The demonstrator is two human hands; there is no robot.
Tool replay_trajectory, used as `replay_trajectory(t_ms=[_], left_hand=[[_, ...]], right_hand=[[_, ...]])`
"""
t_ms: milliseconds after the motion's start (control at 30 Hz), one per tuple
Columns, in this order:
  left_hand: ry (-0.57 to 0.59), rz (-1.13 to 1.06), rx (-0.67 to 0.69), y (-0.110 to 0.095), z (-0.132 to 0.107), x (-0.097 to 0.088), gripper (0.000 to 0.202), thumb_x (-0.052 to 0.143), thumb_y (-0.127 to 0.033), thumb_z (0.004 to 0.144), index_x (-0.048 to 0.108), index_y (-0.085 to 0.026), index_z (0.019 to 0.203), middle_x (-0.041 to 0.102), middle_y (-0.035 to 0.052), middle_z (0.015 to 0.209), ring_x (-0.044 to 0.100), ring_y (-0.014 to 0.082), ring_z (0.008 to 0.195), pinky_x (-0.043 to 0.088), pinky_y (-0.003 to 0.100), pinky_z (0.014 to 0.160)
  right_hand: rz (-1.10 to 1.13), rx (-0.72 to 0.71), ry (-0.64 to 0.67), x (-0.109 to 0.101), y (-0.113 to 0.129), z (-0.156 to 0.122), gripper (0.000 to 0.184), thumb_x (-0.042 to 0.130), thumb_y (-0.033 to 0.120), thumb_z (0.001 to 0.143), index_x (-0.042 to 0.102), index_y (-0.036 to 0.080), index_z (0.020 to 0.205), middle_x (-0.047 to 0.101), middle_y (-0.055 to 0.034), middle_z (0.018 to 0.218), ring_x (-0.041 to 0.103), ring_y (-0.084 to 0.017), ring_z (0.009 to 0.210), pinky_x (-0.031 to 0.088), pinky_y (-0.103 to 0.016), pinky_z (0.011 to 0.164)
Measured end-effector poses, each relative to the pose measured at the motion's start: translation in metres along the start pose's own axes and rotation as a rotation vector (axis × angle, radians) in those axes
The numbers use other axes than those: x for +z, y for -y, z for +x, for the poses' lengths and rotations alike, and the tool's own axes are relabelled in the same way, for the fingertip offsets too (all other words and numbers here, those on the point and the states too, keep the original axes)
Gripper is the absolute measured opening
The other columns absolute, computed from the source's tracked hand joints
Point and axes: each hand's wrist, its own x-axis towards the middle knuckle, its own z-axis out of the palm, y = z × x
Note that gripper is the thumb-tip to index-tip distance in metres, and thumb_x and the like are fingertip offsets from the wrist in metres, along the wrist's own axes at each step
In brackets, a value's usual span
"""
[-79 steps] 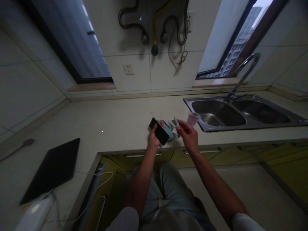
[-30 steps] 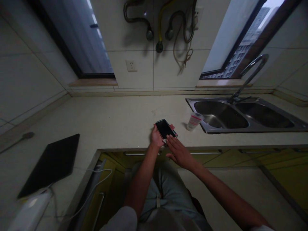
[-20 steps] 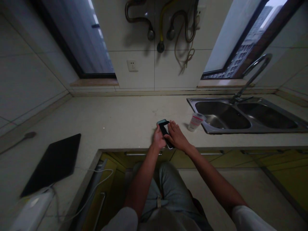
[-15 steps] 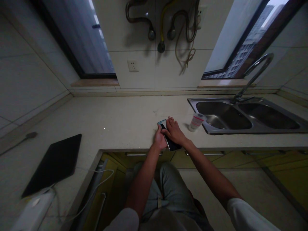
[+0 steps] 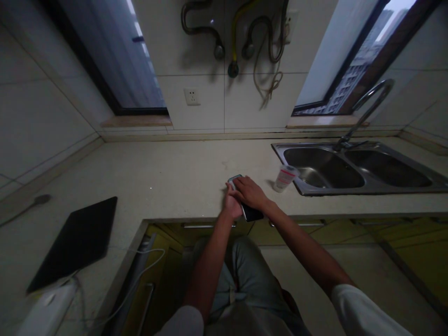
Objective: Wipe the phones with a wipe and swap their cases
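I see the right hand point(image 5: 250, 193) lying nearly flat, fingers stretched out, on top of the dark flat rectangular phone point(image 5: 252, 214), which sits at the front edge of the pale stone bench point(image 5: 168, 177). The left hand point(image 5: 231, 206) is curled around the phone's left side and grips it.

Head-worn view, steeply down onto counter point(image 5: 168, 177)

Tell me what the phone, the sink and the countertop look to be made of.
The phone shows a dark glossy face, likely glass. The sink looks like brushed stainless steel: grey metallic sheen. The countertop is a pale, smooth, faintly speckled slab, perhaps stone or composite.
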Motion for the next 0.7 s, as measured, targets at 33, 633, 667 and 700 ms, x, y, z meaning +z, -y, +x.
replay_trajectory(t_ms=[33, 633, 667, 700], left_hand=[[-0.002, 0.005, -0.025, -0.001, 0.000, 0.000, 0.073, 0.035, -0.076, 0.087, 0.069, -0.017, 0.115, 0.071, 0.0145, 0.118, 0.055, 0.0357, 0.127, 0.037, 0.053, 0.110], [-0.067, 0.063, 0.065, -0.004, 0.001, -0.002, 0.073, 0.028, -0.066, 0.095, 0.062, -0.011, 0.128, 0.068, 0.0186, 0.123, 0.055, 0.0354, 0.127, 0.037, 0.055, 0.110], [-0.065, 0.057, 0.081, -0.004, 0.000, -0.002, 0.071, 0.028, -0.064, 0.096, 0.061, -0.011, 0.130, 0.067, 0.0193, 0.124, 0.055, 0.0353, 0.127, 0.037, 0.056, 0.110], [-0.063, 0.048, 0.095, -0.005, 0.000, -0.002, 0.069, 0.028, -0.062, 0.096, 0.059, -0.011, 0.132, 0.066, 0.0200, 0.126, 0.056, 0.0353, 0.127, 0.037, 0.057, 0.109]], right_hand=[[-0.022, 0.021, 0.003, -0.001, -0.006, 0.002, 0.053, 0.043, 0.047, 0.100, 0.054, 0.007, 0.135, 0.059, -0.0221, 0.132, 0.053, -0.034, 0.123, 0.036, -0.053, 0.110], [0.032, 0.048, -0.135, 0.038, 0.022, -0.096, 0.068, 0.045, 0.040, 0.100, 0.019, 0.012, 0.157, 0.027, -0.0224, 0.159, 0.020, -0.033, 0.151, 0.029, -0.061, 0.117], [0.018, 0.032, -0.131, 0.037, 0.026, -0.103, 0.069, 0.047, 0.038, 0.100, 0.019, 0.012, 0.157, 0.029, -0.0222, 0.159, 0.022, -0.032, 0.150, 0.029, -0.062, 0.117], [0.005, 0.020, -0.126, 0.035, 0.030, -0.108, 0.068, 0.047, 0.035, 0.100, 0.019, 0.012, 0.157, 0.031, -0.0218, 0.158, 0.023, -0.032, 0.150, 0.029, -0.061, 0.117]])
